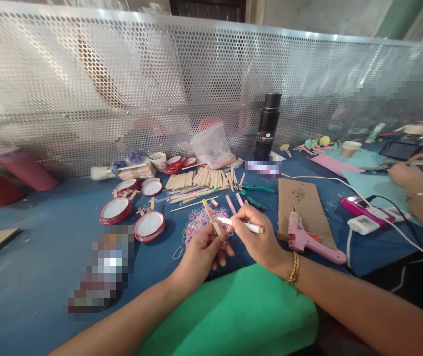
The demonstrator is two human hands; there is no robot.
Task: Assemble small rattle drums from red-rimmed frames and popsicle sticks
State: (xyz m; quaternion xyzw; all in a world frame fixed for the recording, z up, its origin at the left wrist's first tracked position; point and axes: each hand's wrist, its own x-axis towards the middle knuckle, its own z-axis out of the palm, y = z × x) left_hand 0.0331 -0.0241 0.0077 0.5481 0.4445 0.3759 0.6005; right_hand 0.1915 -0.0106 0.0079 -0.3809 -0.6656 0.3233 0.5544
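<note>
My left hand [201,249] pinches a wooden craft stick [211,217] near its lower end. The stick points up and away, with a yellow far tip and a pinkish stretch lower down. In my right hand [261,244] is a white marker pen [253,227], its tip at or close to the side of the stick; contact is too small to make out. Both hands are above the near side of a pile of colourful rubber bands [193,225]. Left of them lie round red-rimmed white lids [149,224] with sticks beside them.
Bare craft sticks [214,179] lie behind the rubber bands, near teal-handled pliers [258,189]. A black bottle [268,126] stands by the perforated metal screen [122,74]. A pink glue gun [307,241] rests on cardboard [289,198]. At right are a white cable and another person's hands [406,175].
</note>
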